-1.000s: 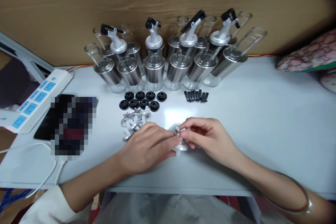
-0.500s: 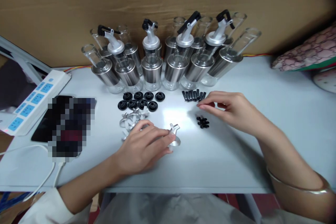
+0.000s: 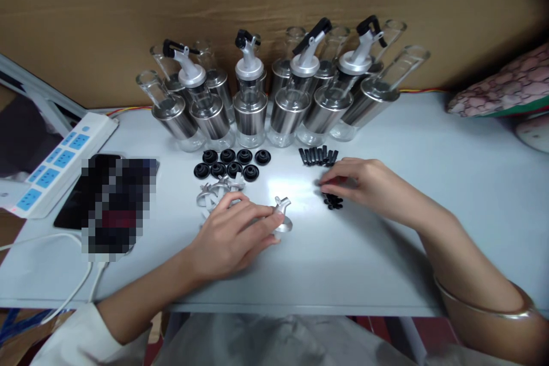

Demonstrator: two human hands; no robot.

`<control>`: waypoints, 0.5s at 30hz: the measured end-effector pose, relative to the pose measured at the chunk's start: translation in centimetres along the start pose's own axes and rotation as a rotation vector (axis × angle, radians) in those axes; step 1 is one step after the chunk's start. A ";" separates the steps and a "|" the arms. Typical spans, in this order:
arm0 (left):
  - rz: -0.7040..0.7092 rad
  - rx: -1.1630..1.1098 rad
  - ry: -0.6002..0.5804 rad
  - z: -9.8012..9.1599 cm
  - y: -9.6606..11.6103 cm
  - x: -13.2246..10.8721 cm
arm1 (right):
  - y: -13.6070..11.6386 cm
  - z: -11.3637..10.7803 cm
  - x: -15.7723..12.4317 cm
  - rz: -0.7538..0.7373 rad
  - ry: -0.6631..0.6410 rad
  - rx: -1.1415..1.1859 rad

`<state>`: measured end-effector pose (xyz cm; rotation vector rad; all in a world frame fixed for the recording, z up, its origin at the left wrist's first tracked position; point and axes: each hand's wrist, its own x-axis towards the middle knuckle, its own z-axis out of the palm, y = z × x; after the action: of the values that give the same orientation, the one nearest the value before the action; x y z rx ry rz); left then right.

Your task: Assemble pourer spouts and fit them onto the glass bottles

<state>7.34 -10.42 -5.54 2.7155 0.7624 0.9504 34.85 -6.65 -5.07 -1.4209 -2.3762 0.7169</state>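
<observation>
My left hand (image 3: 234,234) grips a silver pourer spout (image 3: 283,218) by its round base, with the short nozzle pointing up. Beside those fingers lies a pile of loose silver pourer spouts (image 3: 214,189), partly covered by the hand. My right hand (image 3: 358,183) is pinched, thumb against fingertips, just above a small heap of black plugs (image 3: 333,202). What sits between its fingertips is too small to make out. Behind that hand is a row of black levers (image 3: 317,155). Ribbed black stoppers (image 3: 234,169) stand in two rows farther left.
Glass bottles with steel sleeves (image 3: 250,114) line the back, several topped with silver-and-black pourers (image 3: 306,63). A power strip (image 3: 64,160), blurred phones (image 3: 90,194) and a white cable (image 3: 89,266) occupy the left side. A patterned cloth (image 3: 501,83) lies at the right back.
My right hand has come down and slightly toward me, from beside the black levers to the black plugs. My left hand still holds the spout, barely shifted.
</observation>
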 end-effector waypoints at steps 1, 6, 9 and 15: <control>0.000 0.006 -0.001 0.0 0.0 0.0 | 0.0 0.1 0.1 0.007 0.008 0.001; -0.004 0.027 -0.008 0.0 -0.1 -0.1 | -0.5 0.5 0.2 0.033 0.055 0.002; -0.004 0.025 -0.004 0.0 -0.1 -0.1 | -0.5 0.3 0.1 0.014 0.050 -0.026; 0.006 0.017 0.006 -0.1 -0.1 0.0 | -0.1 0.5 0.1 -0.031 0.037 -0.047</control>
<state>7.22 -10.34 -5.51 2.7322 0.7683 0.9582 34.49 -6.70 -5.47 -1.4003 -2.3965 0.6254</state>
